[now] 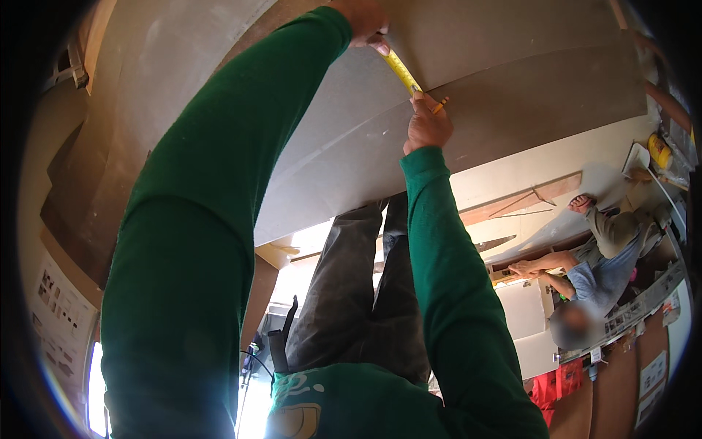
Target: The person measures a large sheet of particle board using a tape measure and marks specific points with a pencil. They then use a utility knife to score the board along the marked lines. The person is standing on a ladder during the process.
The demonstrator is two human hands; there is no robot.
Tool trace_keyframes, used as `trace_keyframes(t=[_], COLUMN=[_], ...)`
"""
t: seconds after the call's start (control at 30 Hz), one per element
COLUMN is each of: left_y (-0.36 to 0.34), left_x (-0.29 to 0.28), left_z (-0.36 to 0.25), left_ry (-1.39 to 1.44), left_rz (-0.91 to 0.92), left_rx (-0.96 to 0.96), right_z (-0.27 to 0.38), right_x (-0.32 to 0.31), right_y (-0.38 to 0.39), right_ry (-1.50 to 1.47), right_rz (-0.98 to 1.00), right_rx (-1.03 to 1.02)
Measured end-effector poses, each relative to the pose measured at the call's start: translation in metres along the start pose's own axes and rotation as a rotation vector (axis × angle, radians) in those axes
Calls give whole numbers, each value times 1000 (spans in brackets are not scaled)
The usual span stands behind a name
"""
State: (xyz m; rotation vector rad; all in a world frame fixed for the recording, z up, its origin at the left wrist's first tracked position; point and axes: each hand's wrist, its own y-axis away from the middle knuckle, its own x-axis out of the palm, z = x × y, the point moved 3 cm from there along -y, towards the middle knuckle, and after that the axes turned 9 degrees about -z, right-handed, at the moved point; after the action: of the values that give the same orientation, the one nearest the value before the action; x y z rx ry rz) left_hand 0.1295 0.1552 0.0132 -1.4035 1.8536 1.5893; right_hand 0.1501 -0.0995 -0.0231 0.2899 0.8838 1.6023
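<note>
A: Head view. Hands?
B: On my feed, left hand point(363, 22) is curled, fingertips on the upper end of the yellow measuring tape point(401, 71). Can't see what else its palm holds. Right hand point(428, 128), nearer the body, pinches the lower end; an orange-yellow stick point(440, 105), probably a pencil, pokes out at its right.
A: Tape position?
B: Between the two hands, over a broad grey-brown sheet point(545, 95). Can't tell if it touches.
A: Handling?
B: I'd expect light, thin, springy; fairly stiff lengthwise, buckles if pushed or twisted, smooth enough to slip. I'd pinch it flat near each end, clear of the edges. Sheet's probably stiff and much heavier; I'd hold that by its rim.
A: Anyone close?
B: Seated person point(603, 282), well right of the right hand.
</note>
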Motion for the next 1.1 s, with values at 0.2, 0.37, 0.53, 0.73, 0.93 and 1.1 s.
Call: trace_keyframes(t=[0.2,0.37,0.53,0.73,0.93,1.1], left_y=[-6,-4,1,0,1,2], left_x=[10,6,12,21,19,18], left_z=[10,8,3,9,10,9], left_ry=[-20,-5,75,163,184,166], left_rz=[-224,-73,-176,-214,-157,-200], left_rx=[122,27,-81,-62,-62,-37], right_z=[1,-3,-7,-15,-11,-6], right_x=[0,0,-4,-3,-2,-3], right_y=[0,-7,-5,5,14,12], right_ry=[61,24,48,-77,-157,-112], right_rz=[16,73,105,112,121,78], right_rx=[-30,-67,-85,105,267,216])
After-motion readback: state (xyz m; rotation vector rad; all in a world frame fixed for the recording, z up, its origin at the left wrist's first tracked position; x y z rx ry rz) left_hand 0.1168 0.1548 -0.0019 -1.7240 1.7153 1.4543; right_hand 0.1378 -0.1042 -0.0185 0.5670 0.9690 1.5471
